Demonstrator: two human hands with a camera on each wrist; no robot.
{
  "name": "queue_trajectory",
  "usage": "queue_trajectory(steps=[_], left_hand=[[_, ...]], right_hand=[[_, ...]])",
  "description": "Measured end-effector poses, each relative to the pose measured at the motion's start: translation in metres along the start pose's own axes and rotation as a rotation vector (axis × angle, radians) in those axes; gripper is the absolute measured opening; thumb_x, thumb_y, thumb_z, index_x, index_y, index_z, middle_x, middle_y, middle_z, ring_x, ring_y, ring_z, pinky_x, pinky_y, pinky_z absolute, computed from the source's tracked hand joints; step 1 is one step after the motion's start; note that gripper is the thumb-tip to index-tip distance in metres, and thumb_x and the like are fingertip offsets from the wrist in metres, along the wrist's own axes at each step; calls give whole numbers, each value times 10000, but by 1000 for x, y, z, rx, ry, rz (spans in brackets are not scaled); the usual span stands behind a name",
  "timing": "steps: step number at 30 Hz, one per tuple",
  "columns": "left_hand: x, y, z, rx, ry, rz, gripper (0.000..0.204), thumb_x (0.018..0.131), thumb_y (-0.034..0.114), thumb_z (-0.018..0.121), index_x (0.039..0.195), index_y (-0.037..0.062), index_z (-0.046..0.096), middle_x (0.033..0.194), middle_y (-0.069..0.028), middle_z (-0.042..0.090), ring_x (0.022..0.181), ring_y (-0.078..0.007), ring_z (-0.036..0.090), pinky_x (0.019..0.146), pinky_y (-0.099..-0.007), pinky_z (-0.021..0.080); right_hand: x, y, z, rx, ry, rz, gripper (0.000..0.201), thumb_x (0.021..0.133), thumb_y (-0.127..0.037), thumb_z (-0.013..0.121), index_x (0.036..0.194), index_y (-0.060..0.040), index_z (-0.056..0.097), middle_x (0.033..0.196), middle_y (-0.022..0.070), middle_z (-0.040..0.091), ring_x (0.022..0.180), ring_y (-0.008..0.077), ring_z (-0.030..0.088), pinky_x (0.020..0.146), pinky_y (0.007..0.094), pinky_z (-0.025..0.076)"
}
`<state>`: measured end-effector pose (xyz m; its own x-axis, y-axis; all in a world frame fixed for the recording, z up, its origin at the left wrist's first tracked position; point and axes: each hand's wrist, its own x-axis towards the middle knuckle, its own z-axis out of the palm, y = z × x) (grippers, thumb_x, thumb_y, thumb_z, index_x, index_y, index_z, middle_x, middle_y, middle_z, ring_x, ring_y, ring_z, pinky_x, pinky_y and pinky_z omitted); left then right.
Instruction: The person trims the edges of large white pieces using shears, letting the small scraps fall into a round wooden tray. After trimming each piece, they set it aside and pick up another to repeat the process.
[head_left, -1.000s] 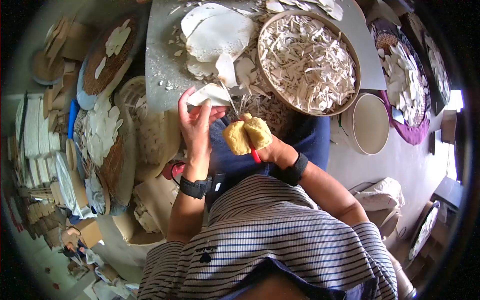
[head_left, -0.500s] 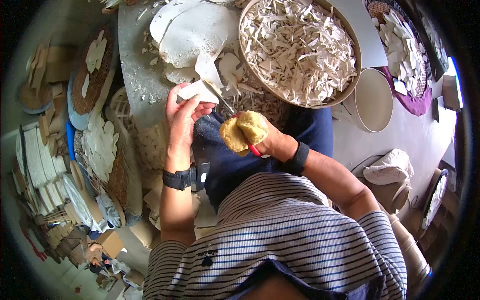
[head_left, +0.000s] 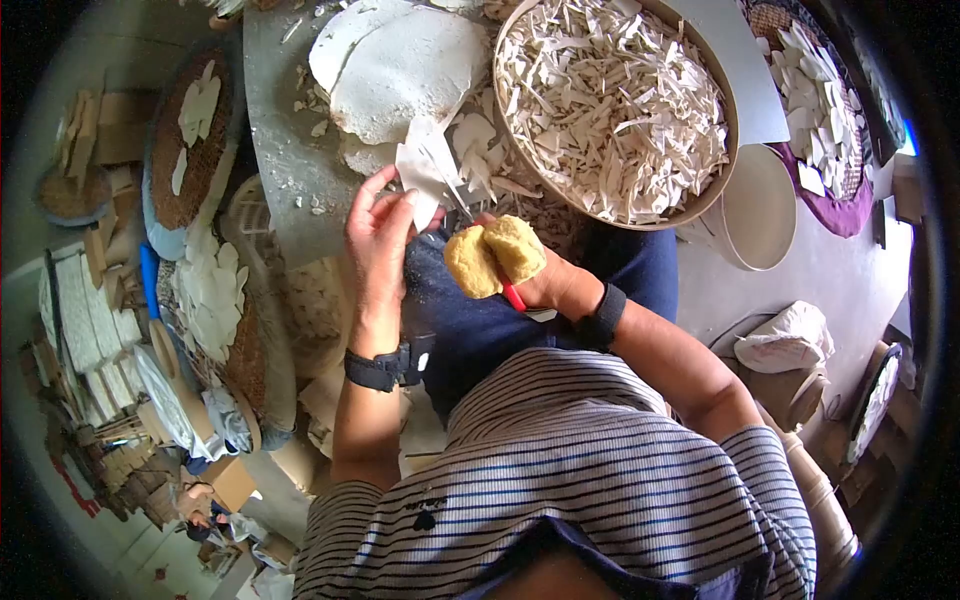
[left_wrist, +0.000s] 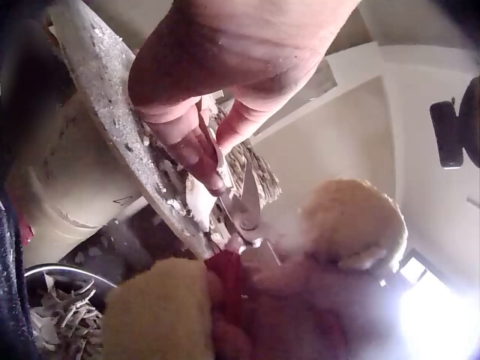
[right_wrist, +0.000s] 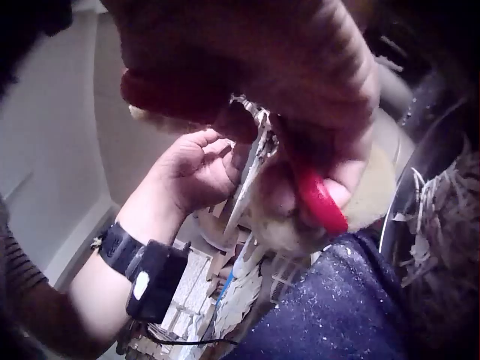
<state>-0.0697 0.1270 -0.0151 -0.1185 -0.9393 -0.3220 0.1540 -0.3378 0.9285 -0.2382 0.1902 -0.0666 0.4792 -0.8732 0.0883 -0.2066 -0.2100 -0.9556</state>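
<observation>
My left hand [head_left: 378, 235] pinches a thin white flat piece [head_left: 422, 180] between thumb and fingers, near the front edge of the table. In my right hand [head_left: 548, 283] is a pair of scissors with red handles [right_wrist: 322, 201], wrapped in yellow foam pads [head_left: 473, 262]. The scissor blades [left_wrist: 251, 196] stand apart in the left wrist view, right at the white piece. Both hands are over the lap, the left one slightly farther forward. Large round white sheets [head_left: 405, 85] lie stacked on the table beyond the left hand.
A round tray [head_left: 733, 130] heaped with white slivers stands right of the stack on the grey table [head_left: 285, 205]. Beside it is a pale bucket [head_left: 765, 215]. Baskets with white pieces [head_left: 212, 290] line the left; a purple-edged one [head_left: 835, 212] is at right.
The white piece in my left hand has turned from lying sideways to pointing up toward the table. The scissors stay in my right hand beside it. The head view has shifted slightly.
</observation>
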Motion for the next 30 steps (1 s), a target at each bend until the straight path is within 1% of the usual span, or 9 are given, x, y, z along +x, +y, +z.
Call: queue_trajectory(steps=[4,8,11,15,19,23,25,27,30], left_hand=[[-3,-4,-1,67,3,20,421,831,57,560,1221,-14,419,921,-114,609,733,-160,613,676,-248,503],[-6,-19,2,-6,144,123,332,832,77,577,1145,-12,511,882,-100,620,716,-147,616,662,-242,506],[-3,-15,-2,-17,115,84,307,826,83,587,1113,-12,537,883,-98,626,715,-151,622,649,-240,510],[7,-8,-9,16,113,-15,289,831,75,566,1095,-42,544,845,-110,631,691,-166,635,624,-241,515],[6,-6,-11,18,89,-23,283,826,69,562,1083,-47,549,854,-116,631,685,-175,637,622,-250,526],[-3,13,-45,39,64,12,274,829,40,534,1090,-45,544,946,-136,614,735,-189,634,661,-266,529],[-2,28,-96,235,242,259,291,818,21,525,1105,-27,542,1004,-129,600,857,-211,611,775,-300,499],[9,43,-139,862,653,674,300,795,33,553,1093,-1,563,1021,-98,603,946,-204,570,869,-311,438],[13,62,-115,906,451,616,254,809,67,581,1056,14,602,1025,-59,617,924,-118,562,828,-239,420]], right_hand=[[3,-4,7,-76,214,-176,271,760,-150,547,1008,-45,582,979,144,598,926,310,556,818,377,437],[4,-5,3,-97,199,-190,280,729,-155,584,985,-41,588,948,146,607,906,310,568,808,369,450],[4,-11,-9,-138,-77,-35,282,810,-61,538,1084,-5,509,1056,144,567,1013,280,534,902,357,401],[6,-4,5,273,46,120,215,796,-90,583,995,-15,546,939,116,609,873,239,593,780,323,467],[5,-11,1,35,51,44,237,758,-132,646,959,-36,563,877,92,620,806,173,598,720,298,476],[-3,-6,8,50,32,-54,316,650,-163,702,894,-38,544,803,99,597,701,249,574,674,307,465],[-10,-10,9,135,72,53,395,575,-252,694,896,-62,566,761,117,590,723,324,582,627,364,480],[-16,-15,5,223,36,-121,354,592,-232,657,872,-37,560,800,143,578,724,334,571,620,364,473],[-17,-31,19,62,-62,-149,313,608,-251,646,814,-29,565,802,139,570,721,317,570,626,365,467]])
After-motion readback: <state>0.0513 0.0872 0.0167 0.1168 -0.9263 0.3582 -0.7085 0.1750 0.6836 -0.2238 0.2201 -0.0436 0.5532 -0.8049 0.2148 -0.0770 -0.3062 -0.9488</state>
